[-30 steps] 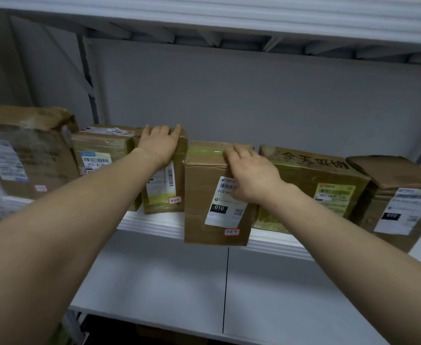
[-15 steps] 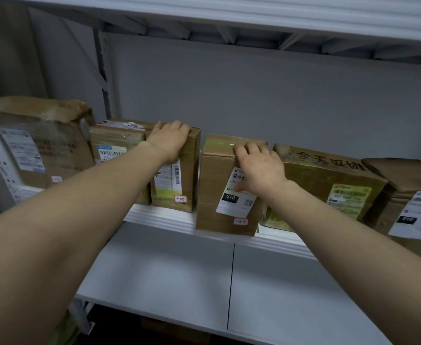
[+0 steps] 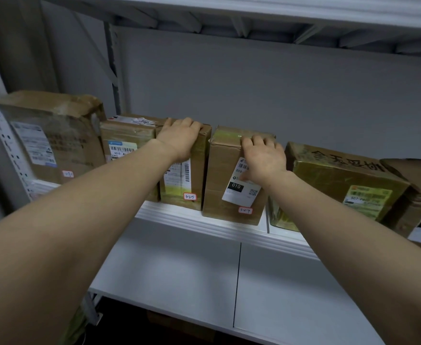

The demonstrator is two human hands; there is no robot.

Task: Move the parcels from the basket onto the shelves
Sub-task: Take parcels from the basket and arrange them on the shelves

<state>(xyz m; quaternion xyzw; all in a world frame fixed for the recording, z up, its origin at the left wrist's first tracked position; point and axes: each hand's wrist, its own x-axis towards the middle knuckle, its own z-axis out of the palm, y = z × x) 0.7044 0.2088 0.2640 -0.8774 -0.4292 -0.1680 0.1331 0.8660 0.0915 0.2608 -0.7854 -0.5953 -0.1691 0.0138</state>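
Observation:
Several brown cardboard parcels stand in a row on the white shelf (image 3: 204, 220). My right hand (image 3: 263, 158) presses flat against the upper front of the upright parcel marked 3-2-4 (image 3: 219, 175), fingertips reaching its top edge, partly covering its white label. My left hand (image 3: 179, 138) rests on the top front corner of the neighbouring parcel marked 3-2-3 (image 3: 197, 170), fingers laid over its top. The two parcels stand side by side with a narrow gap. The basket is out of view.
A large crumpled box (image 3: 55, 135) and a smaller one (image 3: 127, 135) stand to the left. A taped box (image 3: 341, 175) and another box (image 3: 416, 183) are on the right. A lower white board (image 3: 179, 270) juts out below. The upper shelf (image 3: 254, 8) hangs overhead.
The 3-2-4 parcel hung over the shelf's front edge and has slid back into the row under my right hand. My left hand stayed on the 3-2-3 parcel.

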